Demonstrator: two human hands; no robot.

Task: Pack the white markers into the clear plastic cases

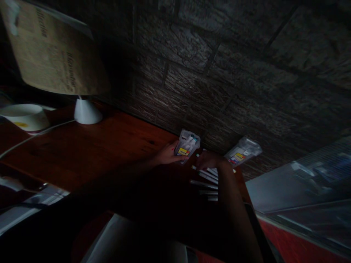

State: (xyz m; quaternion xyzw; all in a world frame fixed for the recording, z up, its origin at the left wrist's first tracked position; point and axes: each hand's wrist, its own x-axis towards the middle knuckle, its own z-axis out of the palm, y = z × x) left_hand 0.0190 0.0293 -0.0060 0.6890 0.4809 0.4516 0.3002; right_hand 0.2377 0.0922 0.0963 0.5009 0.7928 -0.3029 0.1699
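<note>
In the head view, my left hand (166, 153) is wrapped round the side of a clear plastic case (187, 144) with a yellow label, standing near the wall. Something white and teal shows inside it. My right hand (208, 160) is bent down over a row of slim white pens (208, 176) lying on the wooden table. Its fingers are curled together, and whatever they pinch is hidden in the dim light. Just beyond my right wrist, a second clear case (242, 152) with a similar yellow label leans back by the wall.
A lamp with a printed paper-like shade (60, 54) and white cone base (86, 111) stands left on the wooden table (123, 135). Left of it are a white bowl (26, 116) and a cable (53, 128). A stone-block wall (186, 80) runs behind.
</note>
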